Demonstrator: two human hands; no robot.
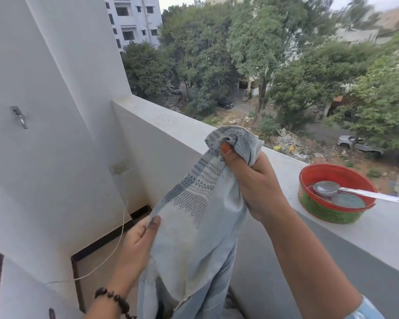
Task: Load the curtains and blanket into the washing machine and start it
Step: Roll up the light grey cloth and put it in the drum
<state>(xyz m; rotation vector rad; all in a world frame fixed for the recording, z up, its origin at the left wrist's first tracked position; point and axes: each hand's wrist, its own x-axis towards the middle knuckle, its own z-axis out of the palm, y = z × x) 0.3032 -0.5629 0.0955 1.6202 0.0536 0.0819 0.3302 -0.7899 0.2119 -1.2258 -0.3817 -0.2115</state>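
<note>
Balcony, high up, seen from the head camera: a white wall (44,111) fills the nine o'clock side, and a pale concrete ledge (332,226) runs from the centre out toward four o'clock. Beyond it, from twelve to three o'clock, stand trees (251,54), a white apartment block (134,17) and parked cars on a dirt lane below. A metal hook (20,116) sticks out of the wall at nine o'clock, and a switch plate (119,167) sits lower, nearer the corner. A thin white cord (115,247) hangs loose across the tan floor (97,268) at seven o'clock.

At the centre, a light blue curtain (194,226) with a dotted grey pattern hangs between the hands. The right hand (251,180) grips its bunched top in a closed fist, just above the ledge. The left hand (138,242), a bead bracelet (115,300) on its wrist, pinches the cloth's edge between thumb and fingers at seven o'clock.

On the ledge at three o'clock rests a round red-and-green tin (327,210) with a metal spoon (355,191) lying in it, the handle reaching past the rim.

The curtain's lower end runs out of the bottom of the frame. No washing machine shows. Dark shapes at the left and bottom edges are cut off and cannot be identified.
</note>
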